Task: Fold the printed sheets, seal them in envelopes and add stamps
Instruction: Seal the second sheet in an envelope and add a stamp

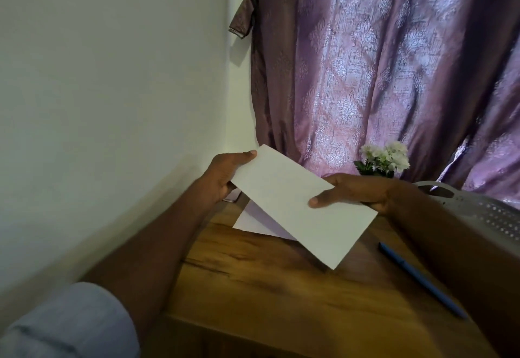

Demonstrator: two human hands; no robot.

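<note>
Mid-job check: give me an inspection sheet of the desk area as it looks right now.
Surface: wooden table, wood grain visible.
Job's things: white folded sheet held in the air above the table; more white paper lying flat beneath it.
Clutter: blue pen on the table at right; white flowers at the back; grey perforated basket at the right edge.
Hands: left hand and right hand each grip an end of the sheet.
Cables: nothing seen.
Surroundings: white wall; purple patterned curtain.

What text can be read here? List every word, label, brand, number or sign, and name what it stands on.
None can be read.
White rectangular paper piece, held by the left hand and right hand: facing side blank.
Blue pen on the wooden table: any print is too blurred.
</note>
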